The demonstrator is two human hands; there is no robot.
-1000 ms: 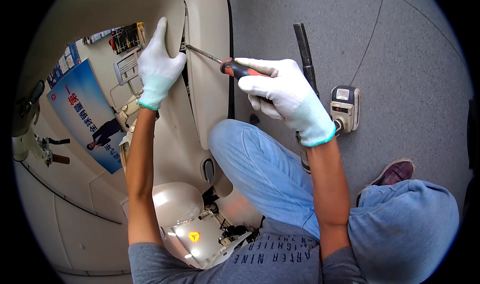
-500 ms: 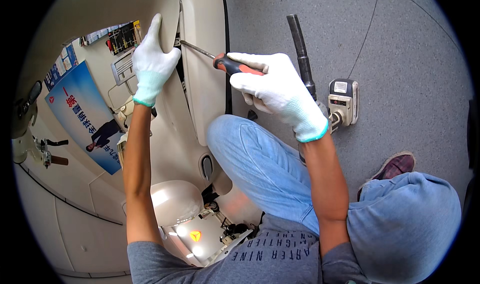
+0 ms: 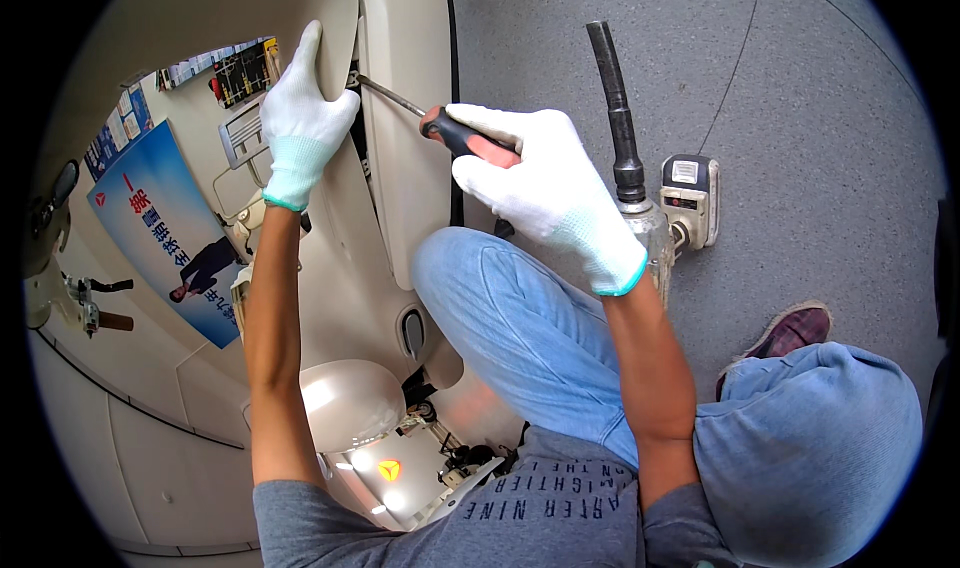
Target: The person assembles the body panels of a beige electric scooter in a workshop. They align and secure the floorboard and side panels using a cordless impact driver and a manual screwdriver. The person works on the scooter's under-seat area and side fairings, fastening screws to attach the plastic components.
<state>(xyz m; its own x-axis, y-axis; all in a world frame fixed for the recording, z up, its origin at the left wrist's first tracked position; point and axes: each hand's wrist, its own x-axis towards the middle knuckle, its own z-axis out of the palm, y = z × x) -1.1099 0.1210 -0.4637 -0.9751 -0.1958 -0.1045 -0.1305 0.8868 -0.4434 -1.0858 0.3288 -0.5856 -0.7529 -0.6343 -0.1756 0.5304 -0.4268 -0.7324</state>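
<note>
My right hand (image 3: 545, 178), in a white knit glove with a mint cuff, is closed round a screwdriver (image 3: 470, 138) with a black and orange-red handle. The screwdriver's metal shaft slants up to the left. Its tip is in the narrow gap (image 3: 358, 78) between two beige body panels, at a small dark part; the exact contact is too small to tell. My left hand (image 3: 305, 118), gloved alike, lies on the left panel (image 3: 338, 48) beside the gap. Its index finger is stretched out and its thumb reaches toward the gap; the other fingers are hidden.
To the right on the grey floor (image 3: 800, 98) is a cordless power tool (image 3: 650, 233) with a long dark socket extension (image 3: 615, 108) and a battery (image 3: 690, 203). My bent knee (image 3: 490, 278) is close to the panels. A blue poster (image 3: 165, 228) and handlebar parts (image 3: 100, 308) are at the left.
Both hands have shifted slightly left and up, the screwdriver moving with the right one. Its tip stays at the gap. More of the power tool's body shows beside my right wrist.
</note>
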